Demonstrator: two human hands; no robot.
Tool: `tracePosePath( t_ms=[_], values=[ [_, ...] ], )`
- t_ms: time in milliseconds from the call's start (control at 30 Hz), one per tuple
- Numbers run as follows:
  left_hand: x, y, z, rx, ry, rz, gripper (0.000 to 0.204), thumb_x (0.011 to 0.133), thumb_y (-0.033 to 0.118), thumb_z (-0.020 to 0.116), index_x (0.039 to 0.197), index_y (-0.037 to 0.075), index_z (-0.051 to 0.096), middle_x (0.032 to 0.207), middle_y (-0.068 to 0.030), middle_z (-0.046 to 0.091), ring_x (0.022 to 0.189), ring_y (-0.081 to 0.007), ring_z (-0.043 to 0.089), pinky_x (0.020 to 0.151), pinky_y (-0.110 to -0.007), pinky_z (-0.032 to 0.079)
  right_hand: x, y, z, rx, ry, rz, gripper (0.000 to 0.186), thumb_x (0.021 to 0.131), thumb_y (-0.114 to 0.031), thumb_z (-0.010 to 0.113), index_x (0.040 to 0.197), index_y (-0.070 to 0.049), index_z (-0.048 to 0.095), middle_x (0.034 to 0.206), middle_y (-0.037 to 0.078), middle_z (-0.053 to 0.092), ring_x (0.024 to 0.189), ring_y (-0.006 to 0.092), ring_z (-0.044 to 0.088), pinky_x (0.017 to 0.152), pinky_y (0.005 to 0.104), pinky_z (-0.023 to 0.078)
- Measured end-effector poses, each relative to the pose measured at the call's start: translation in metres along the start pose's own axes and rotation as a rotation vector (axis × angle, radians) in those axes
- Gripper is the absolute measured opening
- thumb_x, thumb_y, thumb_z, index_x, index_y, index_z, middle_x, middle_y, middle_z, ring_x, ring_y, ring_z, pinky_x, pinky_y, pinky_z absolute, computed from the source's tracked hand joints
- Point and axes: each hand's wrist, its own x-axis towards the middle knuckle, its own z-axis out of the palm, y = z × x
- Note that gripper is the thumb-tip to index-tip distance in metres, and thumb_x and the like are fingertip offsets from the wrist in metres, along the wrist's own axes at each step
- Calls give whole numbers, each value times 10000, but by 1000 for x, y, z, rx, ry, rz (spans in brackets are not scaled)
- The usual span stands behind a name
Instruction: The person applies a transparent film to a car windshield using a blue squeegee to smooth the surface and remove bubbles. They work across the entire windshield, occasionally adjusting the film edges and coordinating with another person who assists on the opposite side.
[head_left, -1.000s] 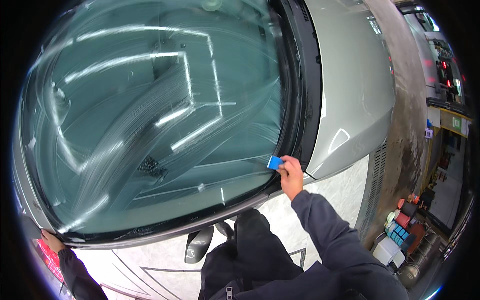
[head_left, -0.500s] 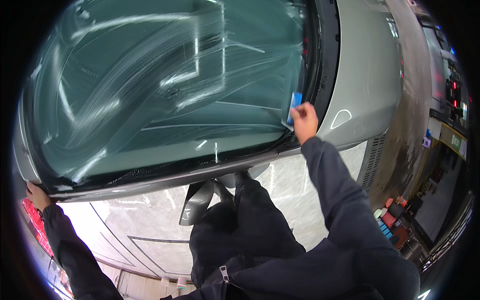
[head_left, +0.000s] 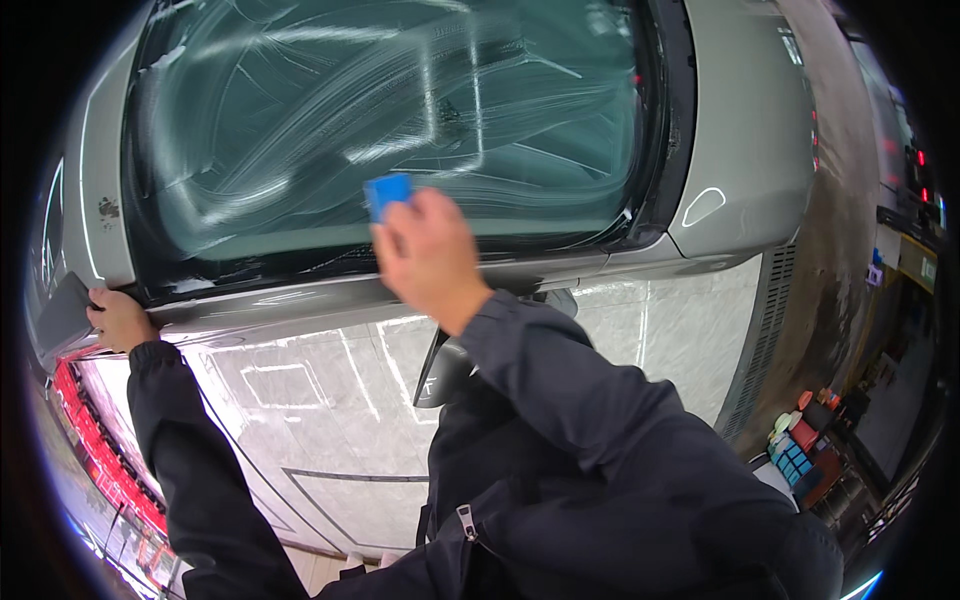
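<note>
I see the right hand (head_left: pixel 432 255) pinching a blue scraper (head_left: pixel 386 192) over the windshield's (head_left: pixel 570 115) near side, the left hand (head_left: pixel 122 320) touching the car (head_left: pixel 745 130), grip unclear, and a blue boxlike thing (head_left: pixel 791 463), contents unreadable.

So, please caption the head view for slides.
Right hand holds a blue block over a streaked windshield, left hand near its corner.

Faces the windshield (head_left: pixel 560 110), with the roof (head_left: pixel 105 215) at its left and the hood (head_left: pixel 755 140) at its right. Has the flat tool (head_left: pixel 388 192) over its near side in the right hand (head_left: pixel 430 252), the left hand (head_left: pixel 122 320) beside the roof's near corner.
</note>
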Motion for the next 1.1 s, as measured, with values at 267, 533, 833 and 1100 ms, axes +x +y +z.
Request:
tracePosePath(
  t_ms=[267, 533, 833, 1100],
  values=[
    [-12, 3, 4, 31, 44, -62, 724, 1023, 673, 347, 1569, 201, 408, 1560, -338, 361, 1424, -509, 390, 1136, -609, 354, 75, -126, 55, 91, -129, -96, 188, 814, -95, 690, 980, -58, 611, 993, 202, 542, 988, 400, 569, 795, 476, 541],
    [-13, 3, 2, 41, -2, -113, 715, 1024, 678, 343, 1591, 244, 374, 1610, -307, 310, 1466, -484, 354, 1140, -635, 342, 18, 77, -36, -79, 126, 170, 196, 904, -188, 714, 840, -49, 592, 906, 154, 575, 887, 360, 579, 745, 475, 478],
    [-8, -1, -4, 20, -23, -34, 767, 1032, 652, 358, 1571, 107, 402, 1553, -334, 393, 1444, -495, 372, 1183, -548, 319, 25, 271, -131, -294, 322, 692, 249, 908, -208, 709, 802, -2, 617, 716, 148, 657, 656, 281, 652, 646, 461, 500],
    [-11, 3, -6, 25, -1, -38, 758, 1030, 646, 374, 1556, 103, 430, 1546, -316, 423, 1439, -483, 391, 1186, -534, 325, 205, 13, 34, -77, 218, -256, 156, 885, -188, 660, 925, -39, 641, 927, 211, 595, 893, 393, 574, 761, 516, 495]
  ],
)
